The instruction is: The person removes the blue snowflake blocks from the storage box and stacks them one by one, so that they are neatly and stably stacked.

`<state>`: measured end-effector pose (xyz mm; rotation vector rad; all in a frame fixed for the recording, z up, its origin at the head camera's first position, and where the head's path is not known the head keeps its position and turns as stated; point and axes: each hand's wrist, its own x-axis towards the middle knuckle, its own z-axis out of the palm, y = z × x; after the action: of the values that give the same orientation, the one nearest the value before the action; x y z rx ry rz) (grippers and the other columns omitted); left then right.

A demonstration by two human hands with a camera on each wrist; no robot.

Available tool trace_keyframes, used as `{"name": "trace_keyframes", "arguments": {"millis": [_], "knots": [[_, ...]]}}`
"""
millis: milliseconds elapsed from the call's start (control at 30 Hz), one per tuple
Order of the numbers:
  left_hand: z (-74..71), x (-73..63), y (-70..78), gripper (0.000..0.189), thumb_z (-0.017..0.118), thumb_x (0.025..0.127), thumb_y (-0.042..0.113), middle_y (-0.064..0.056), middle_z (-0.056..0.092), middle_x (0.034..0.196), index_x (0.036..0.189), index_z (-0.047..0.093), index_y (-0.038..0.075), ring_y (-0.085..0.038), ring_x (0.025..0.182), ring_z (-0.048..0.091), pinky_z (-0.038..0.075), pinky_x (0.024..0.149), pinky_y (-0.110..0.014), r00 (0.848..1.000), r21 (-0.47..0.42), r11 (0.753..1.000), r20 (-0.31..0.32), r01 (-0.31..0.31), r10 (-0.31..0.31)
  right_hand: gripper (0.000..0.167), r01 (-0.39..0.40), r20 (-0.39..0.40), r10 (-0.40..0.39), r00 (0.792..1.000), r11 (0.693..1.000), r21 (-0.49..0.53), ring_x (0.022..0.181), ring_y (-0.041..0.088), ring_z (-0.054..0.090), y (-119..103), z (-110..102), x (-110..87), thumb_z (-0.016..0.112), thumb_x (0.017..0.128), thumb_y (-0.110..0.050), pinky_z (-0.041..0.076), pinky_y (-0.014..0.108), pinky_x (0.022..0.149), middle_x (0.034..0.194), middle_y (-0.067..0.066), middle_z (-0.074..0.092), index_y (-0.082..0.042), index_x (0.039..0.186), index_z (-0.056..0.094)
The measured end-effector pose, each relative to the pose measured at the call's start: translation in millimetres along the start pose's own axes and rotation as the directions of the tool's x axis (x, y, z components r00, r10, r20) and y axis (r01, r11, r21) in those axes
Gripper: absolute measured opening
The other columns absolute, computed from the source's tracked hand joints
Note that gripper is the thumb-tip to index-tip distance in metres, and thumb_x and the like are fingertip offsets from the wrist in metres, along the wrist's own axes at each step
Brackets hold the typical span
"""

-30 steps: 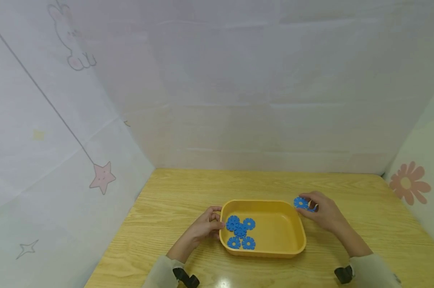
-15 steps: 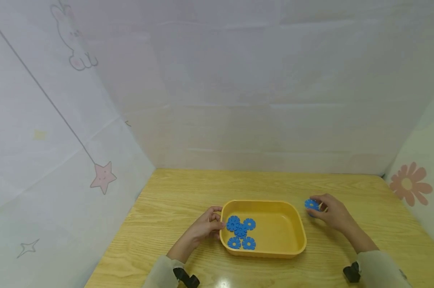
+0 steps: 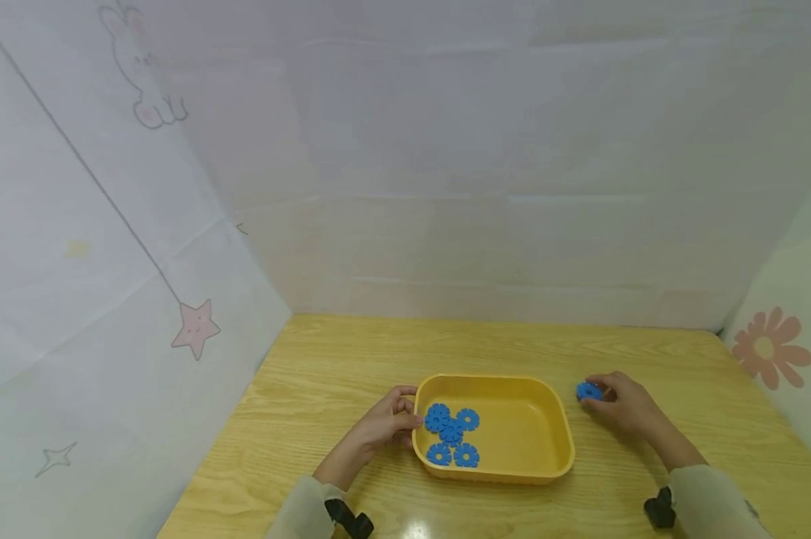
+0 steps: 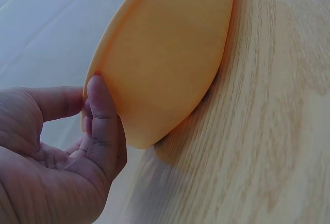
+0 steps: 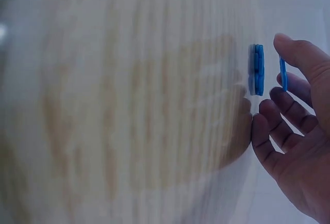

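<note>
My left hand [image 3: 387,421] grips the left rim of a yellow tray [image 3: 554,419]; in the left wrist view the thumb and fingers [image 4: 102,110] pinch the tray's edge [image 4: 165,53]. Several blue notched flower-shaped discs [image 3: 467,455] lie in the tray's left half, some overlapping. To the right of the tray, my right hand [image 3: 624,404] is low over the table with a blue disc [image 3: 588,391]. The right wrist view shows that disc [image 5: 283,75] edge-on between thumb and fingers, apart from a small stack of blue discs [image 5: 260,70] on the table.
The wooden table [image 3: 352,344] runs back to a pale cloth wall [image 3: 446,187]. More printed cloth, with a star [image 3: 196,328] and a flower [image 3: 771,346], closes off the left and right sides.
My right hand has moved right and down, away from the tray's back right corner, with the blue disc in its fingers. The left hand and the tray have stayed in place.
</note>
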<state>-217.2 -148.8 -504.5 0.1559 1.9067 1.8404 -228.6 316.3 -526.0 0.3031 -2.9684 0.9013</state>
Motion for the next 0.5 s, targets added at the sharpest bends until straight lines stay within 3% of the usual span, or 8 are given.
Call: {"name": "trace_keyframes", "arguments": {"millis": [500], "knots": [[0.0, -0.6, 0.8, 0.060, 0.065, 0.094, 0.003, -0.005, 0.053, 0.094, 0.147, 0.037, 0.002, -0.014, 0.068, 0.061, 0.055, 0.057, -0.025, 1.000, 0.008, 1.000, -0.004, -0.001, 0.001, 0.051, 0.001, 0.013, -0.001, 1.000, 1.000, -0.007, 0.089, 0.022, 0.058, 7.5, 2.3, -0.7, 0.077, 0.091, -0.033, 0.053, 0.043, 0.074, 0.103, 0.009, 0.061, 0.003, 0.126, 0.066]]}}
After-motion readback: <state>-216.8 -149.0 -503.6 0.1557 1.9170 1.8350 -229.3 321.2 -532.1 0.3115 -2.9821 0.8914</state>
